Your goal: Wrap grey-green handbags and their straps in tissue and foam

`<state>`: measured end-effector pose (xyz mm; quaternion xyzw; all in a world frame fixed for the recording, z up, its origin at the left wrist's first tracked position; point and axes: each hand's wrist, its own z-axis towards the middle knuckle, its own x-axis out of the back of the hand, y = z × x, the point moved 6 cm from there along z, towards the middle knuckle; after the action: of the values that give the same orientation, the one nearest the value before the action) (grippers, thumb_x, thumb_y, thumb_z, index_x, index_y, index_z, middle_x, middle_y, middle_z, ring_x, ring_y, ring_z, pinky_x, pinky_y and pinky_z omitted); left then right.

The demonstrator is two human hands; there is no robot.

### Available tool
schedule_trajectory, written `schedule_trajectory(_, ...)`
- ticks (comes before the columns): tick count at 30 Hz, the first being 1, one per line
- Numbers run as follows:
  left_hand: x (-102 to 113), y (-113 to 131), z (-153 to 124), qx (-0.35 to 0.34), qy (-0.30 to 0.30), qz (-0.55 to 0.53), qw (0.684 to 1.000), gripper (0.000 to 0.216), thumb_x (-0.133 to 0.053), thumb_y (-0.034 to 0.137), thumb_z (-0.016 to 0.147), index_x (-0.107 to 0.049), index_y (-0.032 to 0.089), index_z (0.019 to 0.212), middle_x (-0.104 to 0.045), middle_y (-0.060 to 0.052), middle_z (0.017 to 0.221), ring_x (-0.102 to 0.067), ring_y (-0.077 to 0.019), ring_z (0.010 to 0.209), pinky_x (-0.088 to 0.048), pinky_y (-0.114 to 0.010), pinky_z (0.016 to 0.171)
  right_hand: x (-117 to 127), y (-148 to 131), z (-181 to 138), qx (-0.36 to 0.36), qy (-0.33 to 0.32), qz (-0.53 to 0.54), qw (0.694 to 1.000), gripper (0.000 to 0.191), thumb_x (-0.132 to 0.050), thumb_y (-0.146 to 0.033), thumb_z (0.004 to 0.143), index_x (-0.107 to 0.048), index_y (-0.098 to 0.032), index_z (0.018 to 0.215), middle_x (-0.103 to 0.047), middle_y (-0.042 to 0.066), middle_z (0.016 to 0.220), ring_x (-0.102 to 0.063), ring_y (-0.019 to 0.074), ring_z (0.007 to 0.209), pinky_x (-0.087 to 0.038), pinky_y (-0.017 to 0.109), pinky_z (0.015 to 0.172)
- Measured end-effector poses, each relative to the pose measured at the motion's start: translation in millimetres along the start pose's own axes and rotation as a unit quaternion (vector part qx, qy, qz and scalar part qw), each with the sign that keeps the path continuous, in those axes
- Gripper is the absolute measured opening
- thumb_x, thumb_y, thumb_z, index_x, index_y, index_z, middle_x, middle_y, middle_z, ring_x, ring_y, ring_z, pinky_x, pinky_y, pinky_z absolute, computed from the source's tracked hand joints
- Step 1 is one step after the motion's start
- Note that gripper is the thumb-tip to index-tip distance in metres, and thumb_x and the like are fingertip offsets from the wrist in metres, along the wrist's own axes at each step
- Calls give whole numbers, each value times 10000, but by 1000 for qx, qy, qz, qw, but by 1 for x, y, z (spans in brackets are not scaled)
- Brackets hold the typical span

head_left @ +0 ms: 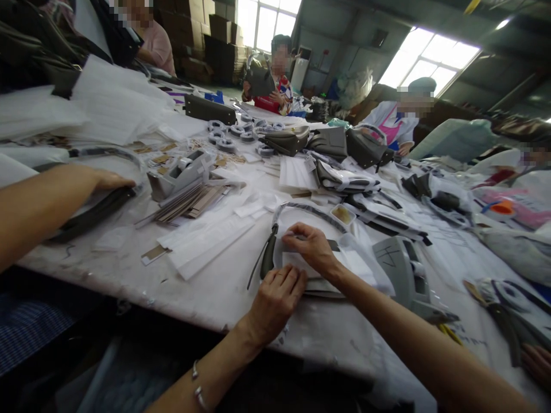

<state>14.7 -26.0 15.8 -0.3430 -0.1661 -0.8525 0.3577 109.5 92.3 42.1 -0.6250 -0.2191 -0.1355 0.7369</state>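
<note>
Head cam: left hand (278,301) flat on the wrap (300,264), fingers together; right hand (310,246) curled over it, pinching or just pressing, can't tell. Strap (269,257) sits right beside my left fingertips, so I reckon uneven pressure could skid and crease the wrap.

A long white table (215,298) is running away from the fingers (296,234) toward the far end of a workshop. Far ahead of the fingers, daylight is streaming through a tall window (267,23). Up and to their right, a wider window (430,57) is glaring under a sloping roof (379,14), and a strip lamp (501,24) is glowing beside it. A grey wall (340,40) is standing between the two windows. Brown boxes (189,23) are towering far ahead to the left. The table's near edge is lying in shadow.
</note>
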Motion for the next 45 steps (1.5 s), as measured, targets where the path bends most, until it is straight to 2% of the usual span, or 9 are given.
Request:
schedule_trajectory(4,0,-1,0,1,4,-1,1000,298,-417,129,984,-607,117,1214,-682,-127,1130,-635,-236,1072,-492,-378,901,11,-11,-39,73,-13,-137,988,78,-639,-246,803,-708,-228,771,-716,32,843,-622,201,859,-464,343,856)
schedule_trajectory(7,-1,0,0,-9,-2,-7,1000,314,-415,125,985,-590,115,1245,-676,-130,1145,-621,-240,1106,-484,-381,915,25,-1,-40,25,39,-57,997,95,-651,-293,798,-700,-211,794,-701,23,786,-626,181,773,-490,325,793)
schedule_trajectory(12,-4,-1,-2,-21,-6,-20,1000,335,-437,106,971,-571,121,1277,-679,-116,1139,-620,-239,1114,-490,-379,897,23,7,29,-60,83,160,982,103,-686,-266,741,-635,-177,730,-635,-31,667,-584,111,637,-519,259,692)
schedule_trajectory(19,-5,0,-3,-23,-8,-12,1000,345,-465,96,950,-577,133,1275,-681,-118,1137,-626,-231,1112,-493,-383,948,4,-16,111,-87,84,195,973,155,-714,-134,669,-579,-165,599,-582,-46,549,-545,83,523,-522,228,582)
schedule_trajectory(25,-4,-2,-4,-4,9,-25,1000,359,-433,81,942,-567,111,1274,-685,-117,1137,-630,-225,1104,-499,-396,987,27,-12,57,-60,76,221,970,119,-733,-246,702,-647,-163,703,-644,-25,674,-612,100,652,-559,266,727)
schedule_trajectory(31,-4,-2,-4,-10,2,-33,999,380,-442,62,916,-552,102,1278,-686,-126,1134,-632,-231,1105,-516,-398,979,75,37,2,-111,192,311,924,256,-820,-329,636,-632,-184,732,-656,-26,699,-642,123,706,-573,313,799)
schedule_trajectory(37,2,-1,2,-17,8,-26,999,373,-443,56,915,-538,91,1274,-694,-128,1122,-646,-238,1089,-541,-398,948,59,45,-1,-159,182,365,899,238,-774,-326,687,-577,-203,736,-672,-8,698,-673,149,705,-575,353,805)
schedule_trajectory(41,4,-3,2,4,22,-34,999,347,-430,65,911,-524,78,1245,-698,-145,1088,-661,-235,1051,-559,-391,927,32,5,-29,-31,24,134,990,144,-709,-332,771,-643,-204,770,-702,4,757,-669,178,751,-541,345,792)
schedule_trajectory(45,6,-8,-1,35,46,-49,997,373,-434,77,905,-480,77,1275,-690,-160,1072,-666,-238,1031,-574,-388,902,25,-18,-68,123,-8,-104,987,72,-633,-237,868,-704,-239,858,-749,15,873,-680,198,855,-498,339,837)
